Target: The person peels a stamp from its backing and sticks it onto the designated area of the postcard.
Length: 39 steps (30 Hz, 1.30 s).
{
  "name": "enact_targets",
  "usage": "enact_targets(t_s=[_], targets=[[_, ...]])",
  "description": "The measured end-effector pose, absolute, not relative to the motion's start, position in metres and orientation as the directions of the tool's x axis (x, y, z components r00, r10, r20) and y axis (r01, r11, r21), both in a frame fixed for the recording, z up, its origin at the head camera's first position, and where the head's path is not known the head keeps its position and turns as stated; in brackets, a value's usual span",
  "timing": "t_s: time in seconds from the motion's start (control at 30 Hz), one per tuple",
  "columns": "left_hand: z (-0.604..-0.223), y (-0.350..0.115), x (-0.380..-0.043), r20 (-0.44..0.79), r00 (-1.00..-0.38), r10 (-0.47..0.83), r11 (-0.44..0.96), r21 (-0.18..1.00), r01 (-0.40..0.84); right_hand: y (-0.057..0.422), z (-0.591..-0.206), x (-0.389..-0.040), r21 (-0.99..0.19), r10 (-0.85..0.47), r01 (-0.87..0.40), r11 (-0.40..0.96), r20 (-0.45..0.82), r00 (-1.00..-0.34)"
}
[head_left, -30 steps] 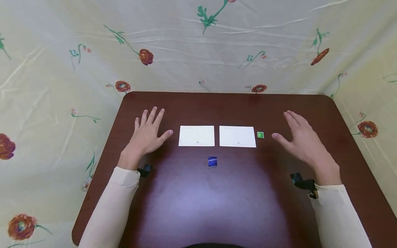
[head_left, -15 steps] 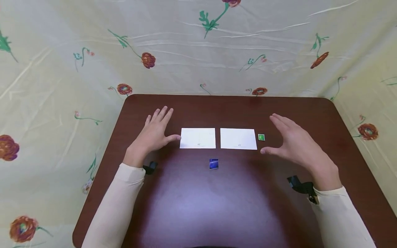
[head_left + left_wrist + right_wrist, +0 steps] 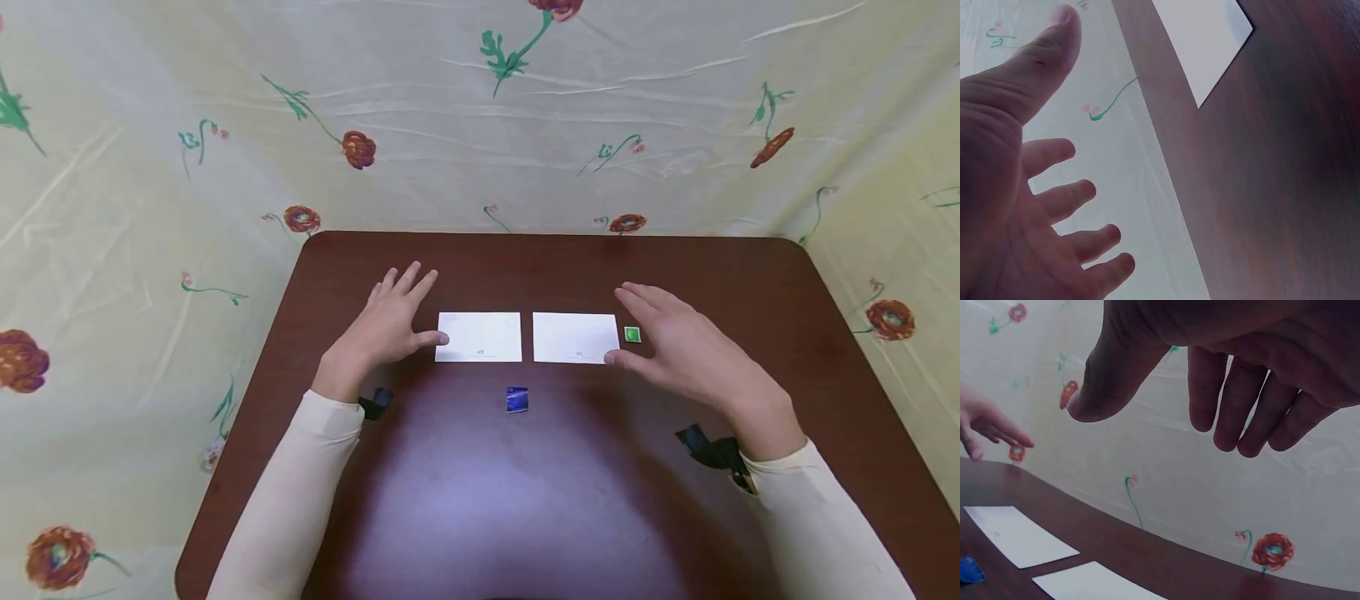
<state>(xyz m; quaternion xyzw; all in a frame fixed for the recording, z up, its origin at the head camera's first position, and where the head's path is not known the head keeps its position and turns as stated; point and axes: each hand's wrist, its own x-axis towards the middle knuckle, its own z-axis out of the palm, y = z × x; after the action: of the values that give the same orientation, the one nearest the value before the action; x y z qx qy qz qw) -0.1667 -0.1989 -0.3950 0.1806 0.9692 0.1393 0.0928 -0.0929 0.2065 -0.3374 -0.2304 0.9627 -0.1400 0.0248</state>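
Two white cards, like blank postcards, lie side by side on the brown table: the left card and the right card. My left hand hovers by the left card with fingers spread, its thumb tip overlapping the card's left edge in the head view. Over on the other side, my right hand is held above the table, thumb apart from straight fingers and overlapping the right card's corner. A small green square like a stamp lies between that hand and the right card. Neither hand holds anything.
A small blue square piece lies in front of the two cards. The brown table has rounded far corners. Behind it and at both sides hangs a pale cloth printed with flowers.
Both hands have moved inward toward the cards, the left one to the right and the right one to the left. The cards and small squares keep their places on the table.
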Motion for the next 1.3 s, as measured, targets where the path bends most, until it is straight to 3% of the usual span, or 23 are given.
enact_targets(t_s=[0.4, 1.3], targets=[[-0.407, -0.192, -0.165, -0.252, -0.889, 0.383, 0.902, 0.31, 0.301, 0.182, -0.34, -0.098, -0.313, -0.508, -0.493, 0.812, 0.038, -0.86], [-0.439, -0.195, -0.166, -0.315, -0.889, 0.331, 0.923, 0.302, 0.237, 0.137, -0.38, -0.101, -0.342, -0.623, -0.574, 0.744, -0.043, -0.781]])
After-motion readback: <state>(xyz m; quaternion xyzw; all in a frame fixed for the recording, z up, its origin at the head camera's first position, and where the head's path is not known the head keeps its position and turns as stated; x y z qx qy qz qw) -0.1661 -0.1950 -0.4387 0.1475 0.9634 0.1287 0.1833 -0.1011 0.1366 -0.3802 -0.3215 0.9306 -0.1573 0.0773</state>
